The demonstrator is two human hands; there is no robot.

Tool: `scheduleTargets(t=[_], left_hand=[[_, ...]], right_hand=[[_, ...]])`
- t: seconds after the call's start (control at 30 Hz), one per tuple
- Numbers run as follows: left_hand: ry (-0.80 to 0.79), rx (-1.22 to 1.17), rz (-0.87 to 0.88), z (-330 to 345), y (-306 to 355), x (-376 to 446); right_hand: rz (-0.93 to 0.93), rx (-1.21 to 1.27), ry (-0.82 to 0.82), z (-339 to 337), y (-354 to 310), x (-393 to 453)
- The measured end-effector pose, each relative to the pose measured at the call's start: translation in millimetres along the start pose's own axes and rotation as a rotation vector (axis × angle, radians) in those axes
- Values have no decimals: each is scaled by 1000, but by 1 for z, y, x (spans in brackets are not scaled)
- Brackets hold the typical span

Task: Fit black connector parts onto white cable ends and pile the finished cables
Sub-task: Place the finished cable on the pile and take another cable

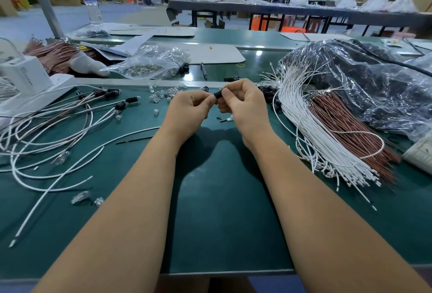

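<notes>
Item: black connector part (218, 94), held above the green bench (222, 211) at mid-depth, between both hands. Position, reading left to right: finished cables (70, 115) lie in a loose pile at far left, white and pinkish leads already carrying black ends; then the left hand (190, 109), fingers curled, its fingertips pinching the left end of the part; then the part itself; then the right hand (240, 105), thumb and forefinger pinching the right end from above; then, at right, the stock bundle of white cables (311, 129) fanned beside brown-red ones, free ends towards the near edge. Axis: the part's long axis runs roughly left to right, slightly raised at its right end, bridging the two sets of fingertips. Both hands are equally near, each touching it; the stock bundle lies nearer the right hand, the finished pile nearer the left. Whether a white cable end already sits in the part cannot be told; fingers cover both ends. Appearance: short, dark, matt, roughly cylindrical, largely hidden; ribbing or openings not discernible. Judgement: fitting appears in hand, and the finished piece would travel leftwards to the pile. Loose clear bulbs (161, 96) lie scattered just behind the hands.
</notes>
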State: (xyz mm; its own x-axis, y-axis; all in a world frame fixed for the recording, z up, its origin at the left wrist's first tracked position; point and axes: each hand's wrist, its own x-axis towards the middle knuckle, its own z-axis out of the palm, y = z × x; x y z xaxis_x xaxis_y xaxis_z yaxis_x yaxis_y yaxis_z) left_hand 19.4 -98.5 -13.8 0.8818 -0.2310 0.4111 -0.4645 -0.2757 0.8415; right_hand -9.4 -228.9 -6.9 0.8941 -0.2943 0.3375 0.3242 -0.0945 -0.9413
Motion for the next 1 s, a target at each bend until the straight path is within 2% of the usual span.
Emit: scheduleTargets(t=[0.07, 0.2, 0.3, 0.4, 0.5, 0.67, 0.77, 0.9, 1.0], left_hand=[[33, 49, -5, 3, 2, 0], [-8, 363, 14, -1, 2, -1], [-58, 393, -3, -9, 7, -7], [58, 456, 22, -29, 21, -9], [235, 625, 83, -69, 39, -3], [485, 929, 115, -151, 40, 3], [458, 1031, 21, -182, 16, -10], [216, 1281, -336, -183, -18, -29], [192, 1193, -328, -162, -16, -26]], right_hand=[[-30, 27, 85, -1, -2, 1], [-55, 151, 325, -9, -8, 5], [-85, 139, 410, -12, -10, 4], [-93, 54, 283, -6, -8, 1], [-105, -145, 101, 1, 0, -3], [-171, -422, -37, 7, 7, -8], [-155, -482, -76, 4, 6, -7], [-122, -646, -41, -9, 2, -3], [-83, -752, 41, -20, -3, -1]])
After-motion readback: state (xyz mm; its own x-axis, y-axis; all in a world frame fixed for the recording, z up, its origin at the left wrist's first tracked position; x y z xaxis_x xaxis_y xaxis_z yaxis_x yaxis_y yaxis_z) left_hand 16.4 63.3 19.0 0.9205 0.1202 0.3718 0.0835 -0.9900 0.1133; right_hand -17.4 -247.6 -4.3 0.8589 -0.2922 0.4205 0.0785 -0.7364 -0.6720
